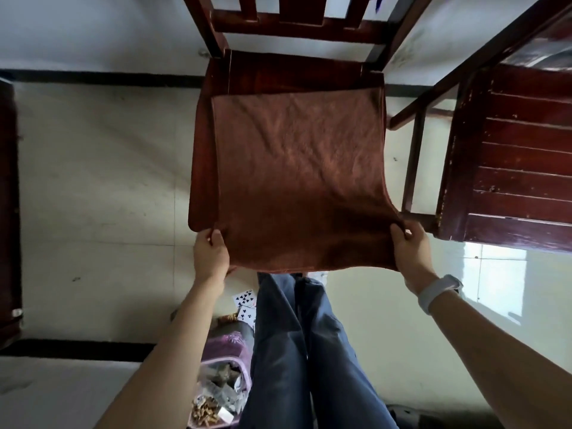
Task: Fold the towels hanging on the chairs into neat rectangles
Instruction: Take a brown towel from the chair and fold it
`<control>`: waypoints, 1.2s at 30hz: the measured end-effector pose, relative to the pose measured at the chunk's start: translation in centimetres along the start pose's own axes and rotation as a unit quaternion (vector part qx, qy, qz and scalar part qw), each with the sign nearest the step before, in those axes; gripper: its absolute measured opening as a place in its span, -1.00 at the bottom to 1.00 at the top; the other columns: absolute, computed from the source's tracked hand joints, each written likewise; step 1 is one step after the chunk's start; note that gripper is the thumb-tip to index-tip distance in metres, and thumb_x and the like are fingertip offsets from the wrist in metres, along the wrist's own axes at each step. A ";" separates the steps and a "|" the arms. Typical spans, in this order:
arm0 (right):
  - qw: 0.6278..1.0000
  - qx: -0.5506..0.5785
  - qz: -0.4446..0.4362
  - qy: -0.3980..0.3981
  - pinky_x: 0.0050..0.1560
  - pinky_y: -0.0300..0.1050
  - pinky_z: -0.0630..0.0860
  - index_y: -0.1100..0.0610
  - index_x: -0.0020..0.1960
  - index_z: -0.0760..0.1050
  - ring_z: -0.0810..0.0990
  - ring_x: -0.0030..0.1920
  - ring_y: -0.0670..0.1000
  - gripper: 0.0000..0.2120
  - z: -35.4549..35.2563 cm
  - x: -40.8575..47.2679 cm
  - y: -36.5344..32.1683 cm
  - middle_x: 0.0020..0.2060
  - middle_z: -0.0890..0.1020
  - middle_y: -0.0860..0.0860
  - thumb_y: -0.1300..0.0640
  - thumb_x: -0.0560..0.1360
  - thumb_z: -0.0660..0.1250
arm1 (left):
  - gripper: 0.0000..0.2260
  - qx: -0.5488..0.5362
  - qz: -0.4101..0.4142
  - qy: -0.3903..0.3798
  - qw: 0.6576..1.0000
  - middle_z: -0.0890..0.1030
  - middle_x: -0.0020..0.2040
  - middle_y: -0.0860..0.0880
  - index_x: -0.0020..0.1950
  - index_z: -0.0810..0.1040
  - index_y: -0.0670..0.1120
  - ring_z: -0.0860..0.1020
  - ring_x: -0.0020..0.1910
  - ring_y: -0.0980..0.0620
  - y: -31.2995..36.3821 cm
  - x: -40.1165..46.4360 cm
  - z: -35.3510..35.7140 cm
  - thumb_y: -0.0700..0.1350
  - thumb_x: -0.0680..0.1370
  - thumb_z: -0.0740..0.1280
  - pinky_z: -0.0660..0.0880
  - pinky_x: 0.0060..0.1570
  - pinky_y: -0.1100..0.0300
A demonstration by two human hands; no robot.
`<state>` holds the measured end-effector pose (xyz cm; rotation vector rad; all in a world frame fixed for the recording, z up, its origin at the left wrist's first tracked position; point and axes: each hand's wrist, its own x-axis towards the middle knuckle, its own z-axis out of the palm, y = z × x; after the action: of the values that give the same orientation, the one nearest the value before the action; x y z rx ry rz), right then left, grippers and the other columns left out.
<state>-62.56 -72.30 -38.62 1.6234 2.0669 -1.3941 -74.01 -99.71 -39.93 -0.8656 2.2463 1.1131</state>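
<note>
A brown towel (pixel 298 178) lies spread over the seat of a dark wooden chair (pixel 207 144), its near edge hanging past the seat's front. My left hand (pixel 210 252) pinches the towel's near left corner. My right hand (pixel 410 246), with a pale band on the wrist, grips the near right corner. The towel is pulled taut between both hands and its far edge lies flat across the seat.
A second dark wooden chair (pixel 520 168) stands close on the right. Dark furniture (pixel 9 212) borders the left edge. On the pale tiled floor by my legs lie playing cards (pixel 246 300) and a purple bag (pixel 224 376) of small items.
</note>
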 end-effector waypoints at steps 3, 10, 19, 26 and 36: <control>0.999 0.027 -0.021 0.018 -0.06 -0.12 0.39 0.30 0.11 0.47 0.48 -0.06 0.08 -0.74 -0.6 1.0 -5.2 -0.11 0.51 0.10 0.14 0.53 0.24 | -0.80 -0.066 0.002 -0.011 0.998 0.53 0.12 -0.20 0.12 0.46 -0.13 0.52 0.12 -0.22 5.6 0.8 -0.6 -0.09 0.60 0.12 0.48 0.14 -0.19; 0.979 0.086 -0.166 0.088 -0.22 -0.35 0.29 0.29 0.13 0.49 0.47 -0.06 -0.02 -0.72 -4.4 1.2 -19.5 -0.10 0.51 0.06 0.12 0.54 0.21 | -0.83 -0.217 0.091 -0.006 0.972 0.53 0.03 -0.13 0.13 0.46 -0.09 0.54 0.00 -0.07 21.8 -1.2 -3.8 -0.08 0.61 0.14 0.51 0.05 0.00; 0.951 0.170 -0.217 0.138 -0.22 -0.51 0.36 0.23 0.00 0.50 0.48 -0.23 -0.12 -0.87 -6.4 -1.7 -20.0 -0.20 0.53 0.05 0.18 0.53 0.24 | -0.91 -0.263 0.133 -0.002 0.956 0.56 -0.12 0.01 -0.01 0.43 0.00 0.56 -0.20 0.07 22.2 -2.6 -7.8 -0.06 0.61 0.15 0.54 -0.33 0.20; 0.991 0.099 0.095 -0.005 -0.02 0.01 0.57 0.24 0.13 0.49 0.55 -0.07 0.13 -0.75 0.4 0.8 -5.5 -0.09 0.56 0.13 0.13 0.52 0.27 | -0.76 -0.157 -0.119 -0.064 0.978 0.49 0.13 -0.19 0.24 0.40 -0.20 0.49 0.03 -0.16 8.7 1.4 -2.9 -0.22 0.57 0.23 0.46 0.01 -0.06; 0.947 0.108 0.260 -0.155 -0.62 -0.27 0.44 0.27 -0.31 0.32 0.35 -0.71 -0.09 -0.77 -1.3 1.2 -4.1 -0.51 0.37 0.13 0.34 0.50 0.25 | -0.86 -0.056 -0.226 -0.158 0.960 0.53 0.06 -0.23 -0.19 0.45 -0.22 0.51 -0.04 -0.12 5.3 1.9 -4.7 -0.42 0.43 0.33 0.44 0.07 -0.04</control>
<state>-65.89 -70.48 -36.40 1.7211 1.2296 -1.5789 -79.75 -101.71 -35.85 -1.0908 1.6315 1.0753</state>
